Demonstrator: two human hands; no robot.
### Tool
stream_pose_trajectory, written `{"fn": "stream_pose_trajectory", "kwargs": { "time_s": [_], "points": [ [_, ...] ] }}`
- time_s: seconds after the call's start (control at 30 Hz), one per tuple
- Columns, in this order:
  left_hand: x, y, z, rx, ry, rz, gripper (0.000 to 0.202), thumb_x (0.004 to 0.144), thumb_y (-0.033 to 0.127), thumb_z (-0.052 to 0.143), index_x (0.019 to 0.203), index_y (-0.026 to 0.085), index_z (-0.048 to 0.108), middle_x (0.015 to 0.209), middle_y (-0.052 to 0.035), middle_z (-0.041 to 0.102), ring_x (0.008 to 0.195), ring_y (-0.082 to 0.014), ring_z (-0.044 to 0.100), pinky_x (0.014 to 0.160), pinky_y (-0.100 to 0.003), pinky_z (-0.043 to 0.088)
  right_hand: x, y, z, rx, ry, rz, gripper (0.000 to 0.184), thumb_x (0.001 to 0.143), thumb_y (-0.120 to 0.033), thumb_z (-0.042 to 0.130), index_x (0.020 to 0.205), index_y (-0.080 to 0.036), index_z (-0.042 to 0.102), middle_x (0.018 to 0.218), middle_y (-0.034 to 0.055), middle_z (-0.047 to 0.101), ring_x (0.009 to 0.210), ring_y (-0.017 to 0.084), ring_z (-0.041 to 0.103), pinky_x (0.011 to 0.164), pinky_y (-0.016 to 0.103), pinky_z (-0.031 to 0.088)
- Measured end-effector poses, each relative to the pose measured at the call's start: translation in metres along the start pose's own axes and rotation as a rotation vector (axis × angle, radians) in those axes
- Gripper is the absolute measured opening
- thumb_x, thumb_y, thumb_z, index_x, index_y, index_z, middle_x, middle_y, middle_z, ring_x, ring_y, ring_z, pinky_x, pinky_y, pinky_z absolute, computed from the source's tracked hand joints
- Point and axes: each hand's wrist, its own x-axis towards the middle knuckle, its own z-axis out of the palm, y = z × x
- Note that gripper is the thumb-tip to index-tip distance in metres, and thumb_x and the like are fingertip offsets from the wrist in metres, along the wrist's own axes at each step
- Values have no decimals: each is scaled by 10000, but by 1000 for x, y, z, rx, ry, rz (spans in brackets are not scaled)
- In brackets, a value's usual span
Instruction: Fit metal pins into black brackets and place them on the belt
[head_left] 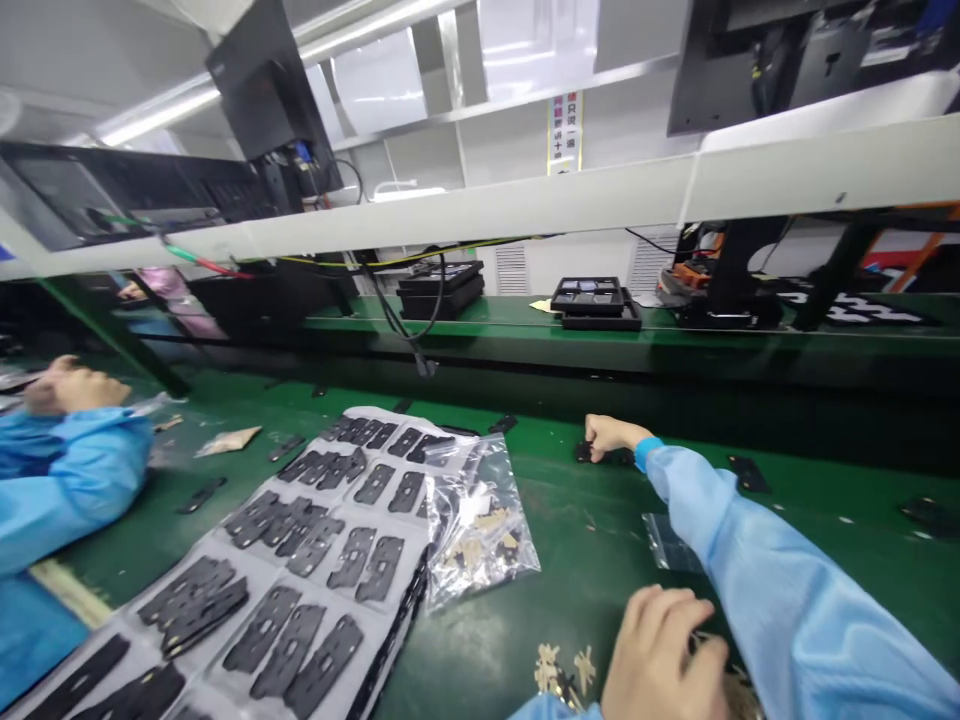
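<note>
My right hand (pixel 609 437) reaches far forward over the green bench, its fingers pinched down on a small black part (pixel 583 452) near the back edge. Closer to me, my left hand (pixel 664 655) is curled with its back up, thumb near the fingers; what lies between them is mostly hidden. Small beige pieces (pixel 549 662) lie beside the left hand, and more show partly behind it. A small clear bag (pixel 671 545) lies under my right forearm. To the left, a clear zip bag (pixel 484 535) holds beige pieces.
A grey sheet (pixel 360 625) carries rows of flat black plates (pixel 379 567). A co-worker's hands (pixel 75 388) are at the far left. Loose black plates (pixel 748 473) lie along the back of the green bench (pixel 570 550). Black trays (pixel 592 300) stand beyond, below a white shelf beam (pixel 480 210).
</note>
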Motion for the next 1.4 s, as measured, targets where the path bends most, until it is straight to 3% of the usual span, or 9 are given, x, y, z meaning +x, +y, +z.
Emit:
{"fn": "stream_pose_trajectory", "kwargs": {
  "time_s": [0.17,0.37,0.57,0.67,0.77,0.93,1.03,1.23,1.4],
  "points": [
    [-1,-2,8,69,69,123,192,867,225,472,831,230,660,1012,-8,693,967,-159,605,882,-342,488,3,9,-8,-54,-277,125,233,881,-281,559,1051,-124,580,1018,54,607,827,177,613,693,331,528],
    [4,3,-11,66,63,144,166,861,220,481,844,190,644,1074,-17,659,1024,-151,563,934,-316,436,-12,-7,-14,-2,-181,105,209,853,-299,588,939,-111,618,932,38,630,791,174,612,684,311,506],
    [7,3,-15,53,-9,150,155,846,206,487,850,188,641,1063,-58,651,1015,-184,564,896,-345,455,-64,-48,34,147,-169,-58,181,560,-277,782,598,-131,681,629,11,634,611,163,585,565,240,441],
    [10,7,-22,-48,-30,110,154,811,196,506,881,185,643,1064,-95,637,1019,-222,557,887,-389,445,-84,-60,51,178,-95,-103,180,475,-221,808,547,-143,663,823,52,647,792,215,578,711,298,451],
    [16,9,-34,-310,39,-88,163,804,184,497,865,179,649,984,-103,643,969,-230,563,860,-390,429,-98,-64,37,239,1,-142,168,516,-248,803,587,-161,678,1047,82,600,966,253,537,852,354,418],
    [32,-4,-52,-1098,163,-940,361,831,416,474,628,143,594,672,-68,601,696,-183,578,654,-288,432,-150,-69,-9,356,279,-139,181,797,-306,595,861,-182,710,981,86,590,936,219,558,837,354,442],
    [39,-11,-56,-1540,45,-1254,451,807,525,463,735,112,632,701,-68,617,642,-153,578,595,-249,421,-203,-80,-8,367,433,-301,230,836,-190,515,891,-254,729,1049,75,583,1015,229,521,888,395,413],
    [34,-3,-56,-1633,-183,-1117,270,727,323,672,853,85,696,788,-77,663,700,-134,590,636,-215,432,-266,-82,23,401,307,-344,283,837,-150,529,899,-331,738,1371,12,404,1262,283,332,1029,485,272],
    [30,-9,-51,-1499,-71,-1100,272,730,309,686,921,115,704,853,-74,678,745,-120,591,649,-194,441,-276,-68,31,934,329,-137,247,883,-294,512,1074,-264,666,1322,76,467,1176,262,471,995,437,373]
  ]
}}
